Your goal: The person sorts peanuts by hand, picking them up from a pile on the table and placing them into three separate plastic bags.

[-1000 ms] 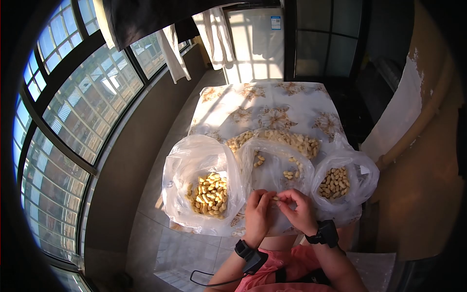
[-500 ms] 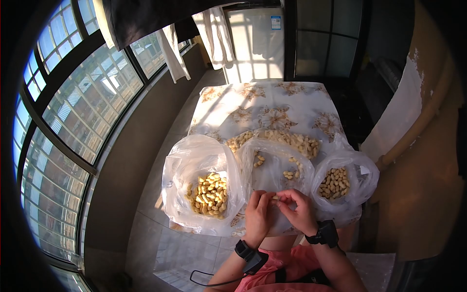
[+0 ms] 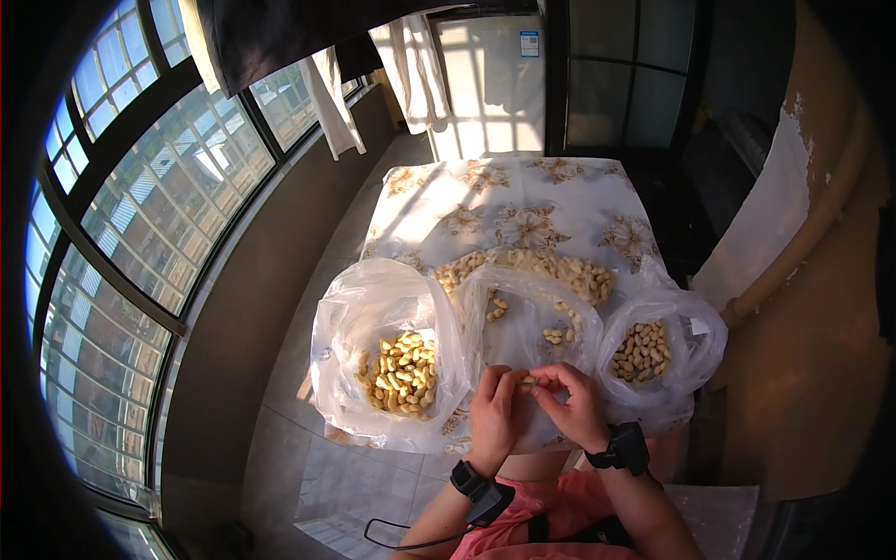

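Observation:
In the head view, my left hand (image 3: 497,411) and my right hand (image 3: 571,403) meet at the near side of the table, fingers closed around one unshelled peanut (image 3: 528,380). Its pale shell shows between the fingertips of both hands. Just beyond them lies a clear plastic bag (image 3: 523,313) with a few peanuts (image 3: 558,335) on it. To the left stands an open plastic bag (image 3: 336,350) holding many peanuts (image 3: 403,373). A smaller open bag (image 3: 695,350) at the right also holds peanuts (image 3: 641,352).
A heap of peanuts (image 3: 560,271) in plastic lies across the middle of the table. The table's floral cloth (image 3: 439,201) stretches away behind it. Windows (image 3: 177,187) line the left side, and a white refrigerator (image 3: 490,93) stands at the far end.

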Demonstrator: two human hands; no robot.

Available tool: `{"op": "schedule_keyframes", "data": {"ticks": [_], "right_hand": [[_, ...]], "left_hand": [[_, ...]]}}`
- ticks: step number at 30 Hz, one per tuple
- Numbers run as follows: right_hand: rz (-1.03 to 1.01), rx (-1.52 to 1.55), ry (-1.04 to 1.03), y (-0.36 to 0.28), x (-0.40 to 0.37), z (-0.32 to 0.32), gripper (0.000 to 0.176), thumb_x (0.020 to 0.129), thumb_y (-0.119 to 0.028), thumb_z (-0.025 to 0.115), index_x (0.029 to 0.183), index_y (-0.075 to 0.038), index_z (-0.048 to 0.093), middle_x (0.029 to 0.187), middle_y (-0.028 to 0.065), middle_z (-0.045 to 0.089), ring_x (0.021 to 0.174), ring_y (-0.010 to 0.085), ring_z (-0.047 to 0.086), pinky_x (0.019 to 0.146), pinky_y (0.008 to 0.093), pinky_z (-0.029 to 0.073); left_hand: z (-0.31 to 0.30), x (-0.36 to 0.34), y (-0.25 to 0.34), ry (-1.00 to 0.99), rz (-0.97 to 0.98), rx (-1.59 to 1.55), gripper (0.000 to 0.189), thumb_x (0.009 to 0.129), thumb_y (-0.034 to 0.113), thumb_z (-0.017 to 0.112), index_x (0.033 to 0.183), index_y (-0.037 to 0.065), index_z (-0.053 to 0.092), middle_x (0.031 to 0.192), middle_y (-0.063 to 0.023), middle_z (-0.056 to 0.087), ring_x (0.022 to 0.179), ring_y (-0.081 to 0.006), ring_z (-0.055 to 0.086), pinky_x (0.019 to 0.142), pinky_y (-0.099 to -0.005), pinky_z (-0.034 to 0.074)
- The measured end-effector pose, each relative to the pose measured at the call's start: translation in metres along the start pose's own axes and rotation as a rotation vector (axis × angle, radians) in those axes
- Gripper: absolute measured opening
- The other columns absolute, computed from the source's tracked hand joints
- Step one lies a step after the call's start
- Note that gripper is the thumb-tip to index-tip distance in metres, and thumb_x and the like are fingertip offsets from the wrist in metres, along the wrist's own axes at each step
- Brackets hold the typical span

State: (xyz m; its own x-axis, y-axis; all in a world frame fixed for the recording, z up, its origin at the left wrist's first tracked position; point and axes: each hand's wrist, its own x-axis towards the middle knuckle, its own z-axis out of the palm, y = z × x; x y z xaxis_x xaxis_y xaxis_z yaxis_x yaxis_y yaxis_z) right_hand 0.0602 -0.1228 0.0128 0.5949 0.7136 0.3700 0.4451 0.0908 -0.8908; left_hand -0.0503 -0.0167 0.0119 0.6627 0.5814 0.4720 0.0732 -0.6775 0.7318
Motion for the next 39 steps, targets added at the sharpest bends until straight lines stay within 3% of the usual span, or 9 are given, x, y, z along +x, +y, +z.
{"op": "schedule_keyframes", "data": {"ticks": [10,16,18,27,34,39], "right_hand": [[0.005,0.004,-0.008,0.0009,-0.0004,-0.0007,0.019,0.089,-0.001,0.072,0.107,-0.001,0.066,0.091,0.0082,0.069,0.08,0.0155,0.068,0.07,0.0279,0.055],[0.051,0.04,0.029,0.0085,-0.0035,0.0013,0.015,0.096,-0.006,0.067,0.109,0.0,0.062,0.091,0.008,0.069,0.08,0.0136,0.068,0.069,0.0275,0.055],[0.122,0.116,0.005,0.0076,-0.0039,0.001,0.014,0.099,-0.009,0.064,0.11,0.0,0.059,0.091,0.0074,0.069,0.079,0.0124,0.067,0.067,0.0269,0.055],[0.095,0.122,0.01,0.0073,-0.0033,0.0015,0.016,0.101,-0.011,0.063,0.11,0.001,0.057,0.092,0.0068,0.069,0.078,0.0113,0.066,0.066,0.0262,0.055],[0.107,0.116,0.011,0.0078,-0.0036,0.0016,0.016,0.101,-0.011,0.063,0.109,0.001,0.057,0.09,0.0071,0.068,0.075,0.0118,0.066,0.065,0.0264,0.054],[0.092,0.107,0.009,0.0055,-0.003,0.0008,0.015,0.1,-0.01,0.063,0.109,0.0,0.057,0.087,0.0068,0.067,0.073,0.0119,0.065,0.064,0.0264,0.052]], "left_hand": [[0.0019,-0.0002,-0.0024,0.024,0.007,-0.007,0.031,0.082,-0.001,0.068,0.113,0.004,0.067,0.106,-0.0141,0.06,0.093,-0.0351,0.066,0.078,-0.0407,0.054],[0.0019,0.0019,0.0012,0.018,0.004,-0.007,0.033,0.085,-0.002,0.066,0.117,0.005,0.065,0.106,-0.0151,0.062,0.095,-0.0364,0.066,0.078,-0.042,0.054],[0.0017,0.003,0.0025,0.014,0.013,-0.002,0.029,0.084,0.0,0.067,0.113,0.004,0.065,0.104,-0.0147,0.063,0.093,-0.0368,0.066,0.077,-0.0429,0.054],[0.0052,0.0027,-0.006,-0.004,0.113,0.093,0.016,0.079,0.002,0.073,0.093,0.0,0.066,0.096,-0.0137,0.065,0.084,-0.0363,0.065,0.072,-0.0423,0.053],[0.0035,0.0005,-0.0033,-0.026,0.057,0.097,0.018,0.079,0.001,0.07,0.096,0.004,0.064,0.099,-0.0122,0.062,0.087,-0.0351,0.064,0.073,-0.0433,0.053],[0.0059,-0.0005,-0.0045,0.017,-0.017,0.029,0.012,0.089,0.001,0.066,0.099,0.001,0.059,0.09,-0.0158,0.063,0.081,-0.0374,0.065,0.069,-0.0428,0.052]]}}
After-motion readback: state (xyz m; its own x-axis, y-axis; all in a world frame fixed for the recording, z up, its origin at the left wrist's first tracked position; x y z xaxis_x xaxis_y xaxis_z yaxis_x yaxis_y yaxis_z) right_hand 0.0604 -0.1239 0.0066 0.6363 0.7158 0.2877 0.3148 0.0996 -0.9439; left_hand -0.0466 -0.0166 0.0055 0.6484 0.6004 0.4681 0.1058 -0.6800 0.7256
